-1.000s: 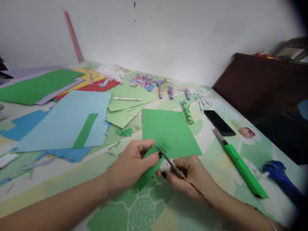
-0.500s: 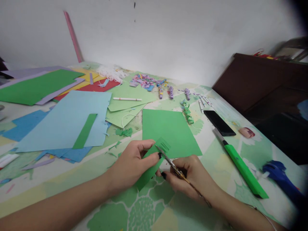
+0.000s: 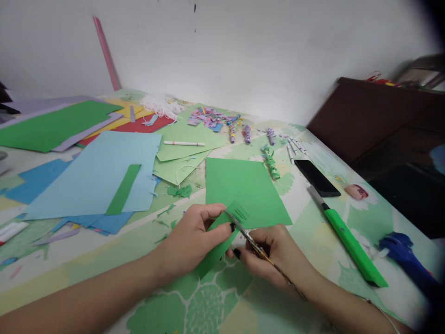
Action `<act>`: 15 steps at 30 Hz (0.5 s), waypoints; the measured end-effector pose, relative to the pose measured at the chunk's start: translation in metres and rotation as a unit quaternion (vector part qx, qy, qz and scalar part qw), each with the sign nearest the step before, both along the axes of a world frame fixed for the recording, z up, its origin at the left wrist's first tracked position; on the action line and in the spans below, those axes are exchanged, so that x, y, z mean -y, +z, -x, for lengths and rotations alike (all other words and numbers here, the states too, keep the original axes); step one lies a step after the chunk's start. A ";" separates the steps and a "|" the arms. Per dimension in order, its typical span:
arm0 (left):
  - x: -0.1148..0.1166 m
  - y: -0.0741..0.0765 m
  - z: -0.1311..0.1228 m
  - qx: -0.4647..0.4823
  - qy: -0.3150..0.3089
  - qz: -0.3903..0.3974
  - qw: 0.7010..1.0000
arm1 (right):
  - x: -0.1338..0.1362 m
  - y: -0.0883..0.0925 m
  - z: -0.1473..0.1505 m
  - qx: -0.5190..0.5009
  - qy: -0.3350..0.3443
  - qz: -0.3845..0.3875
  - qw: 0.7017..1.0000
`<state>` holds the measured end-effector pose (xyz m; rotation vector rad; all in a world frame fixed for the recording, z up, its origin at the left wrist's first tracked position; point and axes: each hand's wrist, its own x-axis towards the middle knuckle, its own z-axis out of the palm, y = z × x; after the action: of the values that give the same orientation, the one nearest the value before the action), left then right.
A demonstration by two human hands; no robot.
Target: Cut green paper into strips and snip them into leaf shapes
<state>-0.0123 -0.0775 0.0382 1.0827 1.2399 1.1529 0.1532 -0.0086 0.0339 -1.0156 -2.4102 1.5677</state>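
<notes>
My left hand (image 3: 203, 232) pinches a green paper strip (image 3: 212, 260) between thumb and fingers, low over the table. Several slits show near the strip's far end. In my right hand (image 3: 274, 255) is a pair of scissors (image 3: 256, 248), its blades lying across the strip close to my left thumb. The handles are partly hidden by my fingers. Just beyond both hands lies a larger green paper sheet (image 3: 246, 190). A second green strip (image 3: 123, 190) rests on a light blue sheet (image 3: 93, 171) to the left.
A green utility knife (image 3: 354, 246), a black phone (image 3: 317, 177) and a blue tape dispenser (image 3: 403, 255) lie on the right. Curled paper pieces (image 3: 270, 162), paper scraps (image 3: 208, 117) and white string (image 3: 162, 106) are at the back. Coloured sheets (image 3: 59, 125) pile up on the left.
The strip and my left hand have shifted very slightly to the right and down. The scissors stay at the strip, with their blades now looking closer together.
</notes>
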 end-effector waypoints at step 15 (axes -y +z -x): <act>0.000 0.003 0.005 0.013 0.016 0.020 1.000 | 0.001 0.013 -0.001 0.000 0.020 0.027 0.999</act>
<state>-0.0176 -0.0780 0.0414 1.0190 1.2593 1.1570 0.1546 -0.0096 0.0466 -0.9833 -2.4142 1.6549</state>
